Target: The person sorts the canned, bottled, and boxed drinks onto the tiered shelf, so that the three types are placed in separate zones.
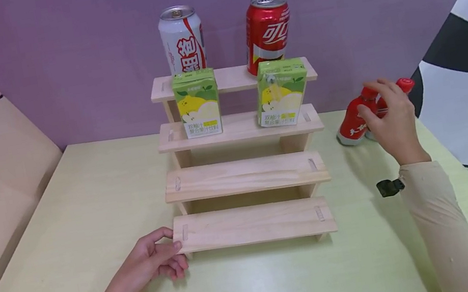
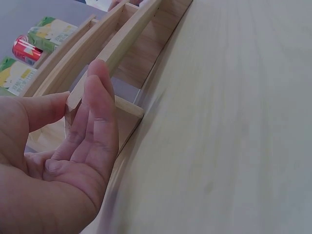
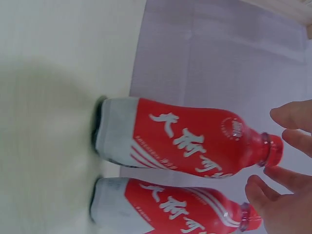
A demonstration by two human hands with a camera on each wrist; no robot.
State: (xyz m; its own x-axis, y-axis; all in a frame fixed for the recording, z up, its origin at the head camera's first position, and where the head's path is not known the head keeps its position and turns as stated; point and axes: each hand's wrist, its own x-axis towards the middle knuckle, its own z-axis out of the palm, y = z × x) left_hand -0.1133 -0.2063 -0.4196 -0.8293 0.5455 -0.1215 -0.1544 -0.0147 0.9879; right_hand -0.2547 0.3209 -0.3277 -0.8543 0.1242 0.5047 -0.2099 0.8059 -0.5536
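Observation:
My left hand grips the left end of the lowest step of a four-step wooden display stand. In the left wrist view, the thumb and fingers lie on either side of the board's end. To the right of the stand, my right hand is at the tops of two red-labelled cola bottles. Its fingers spread around the red cap of one bottle; a gap shows between fingertips and cap in the right wrist view. The second bottle stands beside it, partly covered by the hand in the head view.
On the top step stand a white can and a red cola can. The step below carries two green juice cartons, one on the left and one on the right. A purple backdrop rises behind the table.

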